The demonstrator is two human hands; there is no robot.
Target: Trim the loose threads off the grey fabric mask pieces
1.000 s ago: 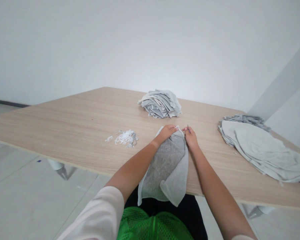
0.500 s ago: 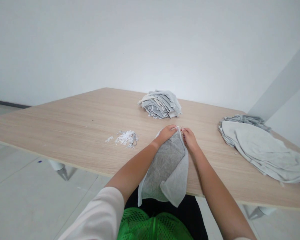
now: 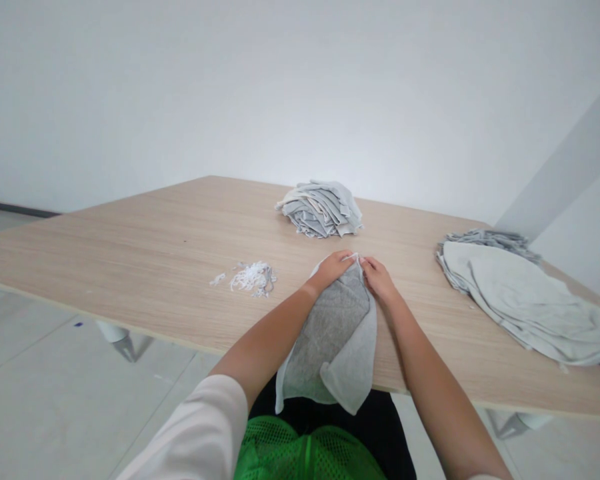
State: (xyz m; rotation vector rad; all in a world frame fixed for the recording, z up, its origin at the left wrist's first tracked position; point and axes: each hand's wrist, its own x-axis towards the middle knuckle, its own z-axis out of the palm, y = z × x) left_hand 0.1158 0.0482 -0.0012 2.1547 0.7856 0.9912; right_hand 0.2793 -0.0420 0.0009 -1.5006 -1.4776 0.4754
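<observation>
A grey cloth with a white hem lies over the table's near edge and hangs down toward my lap, one lower corner folded over. My left hand is closed on its far edge, fingers pinching the hem. Close beside it, my right hand pinches the far corner of the same cloth. Whether a loose thread is between the right fingertips is too small to tell. Left of the cloth sits a small heap of white and grey thread scraps.
Toward the back of the wooden table is a stack of folded grey cloths. On the right lies a large spread pile of grey cloths, reaching the near edge. A white wall stands behind the table.
My right fingertips have moved slightly left and closed in on the cloth's corner, nearer to my left hand. The cloth and the piles have stayed in place.
</observation>
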